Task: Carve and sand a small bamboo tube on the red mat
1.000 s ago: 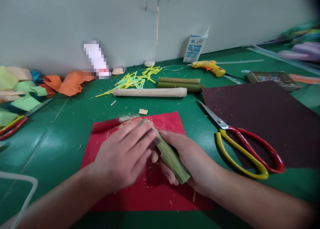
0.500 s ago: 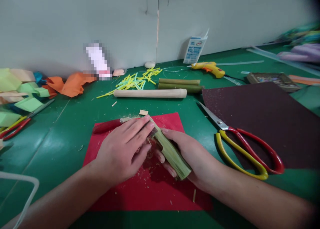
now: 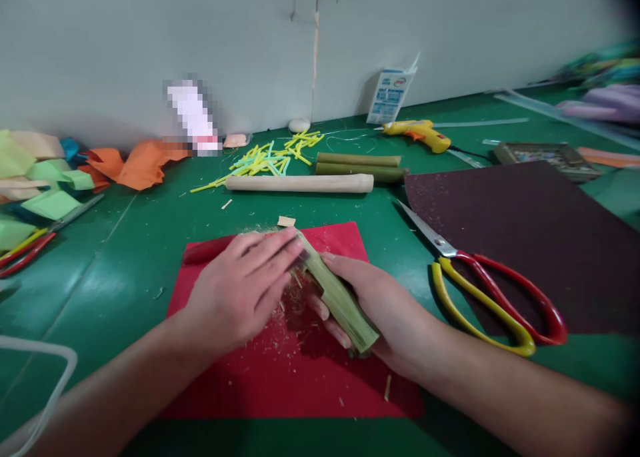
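My right hand (image 3: pixel 380 304) is wrapped around a green bamboo piece (image 3: pixel 343 300) with a notch cut in its side, held slanted above a red sheet (image 3: pixel 320 390). My left hand (image 3: pixel 245 284) lies over the upper end of the bamboo, fingers together, pressing a small dark piece like sandpaper (image 3: pixel 302 256) against it; most of that piece is hidden under the fingertips. Behind the left hand, a red-handled tool (image 3: pixel 207 251) rests on the sheet, its other end covered. Fine shavings (image 3: pixel 287 324) are scattered below the bamboo.
Large scissors (image 3: pixel 480 284) lie at right beside a dark brown sheet (image 3: pixel 520 244). Beyond the red sheet are a pale stick (image 3: pixel 300 184), green bamboo lengths (image 3: pixel 357 167), yellow strips (image 3: pixel 260 160) and a glue gun (image 3: pixel 420 134). Folded papers (image 3: pixel 50 177) and other scissors (image 3: pixel 45 237) are at left.
My left hand has slid slightly left and back along the bamboo, covering more of the dark piece and the red-handled tool. My right hand keeps its hold, almost unmoved.
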`<state>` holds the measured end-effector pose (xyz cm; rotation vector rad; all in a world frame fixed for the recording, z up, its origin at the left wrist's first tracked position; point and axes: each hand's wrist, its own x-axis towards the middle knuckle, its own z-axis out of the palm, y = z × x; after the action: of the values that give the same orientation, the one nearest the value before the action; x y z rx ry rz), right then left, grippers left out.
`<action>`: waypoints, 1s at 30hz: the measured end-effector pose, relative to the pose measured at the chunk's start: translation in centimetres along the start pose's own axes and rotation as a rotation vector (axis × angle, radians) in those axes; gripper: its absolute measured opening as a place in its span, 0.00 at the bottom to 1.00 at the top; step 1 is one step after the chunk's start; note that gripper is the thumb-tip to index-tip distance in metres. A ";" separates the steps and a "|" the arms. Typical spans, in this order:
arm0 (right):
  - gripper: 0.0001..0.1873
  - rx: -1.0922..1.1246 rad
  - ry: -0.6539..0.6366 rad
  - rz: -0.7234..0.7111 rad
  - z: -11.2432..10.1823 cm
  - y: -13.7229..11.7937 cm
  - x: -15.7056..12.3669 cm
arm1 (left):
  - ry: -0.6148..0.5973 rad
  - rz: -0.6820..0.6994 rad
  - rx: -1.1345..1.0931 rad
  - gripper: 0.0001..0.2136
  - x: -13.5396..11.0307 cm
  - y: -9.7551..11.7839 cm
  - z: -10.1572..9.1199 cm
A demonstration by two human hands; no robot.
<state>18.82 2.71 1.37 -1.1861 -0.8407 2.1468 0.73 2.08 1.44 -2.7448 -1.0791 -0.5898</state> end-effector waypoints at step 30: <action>0.22 -0.055 0.038 0.014 -0.2 0.3 0.3 | 0.004 0.051 -0.066 0.17 0.1 -0.7 0.3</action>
<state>18.78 2.83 0.92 -1.2597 -0.8818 2.1179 0.40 2.75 1.19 -2.8169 -1.0031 -0.6345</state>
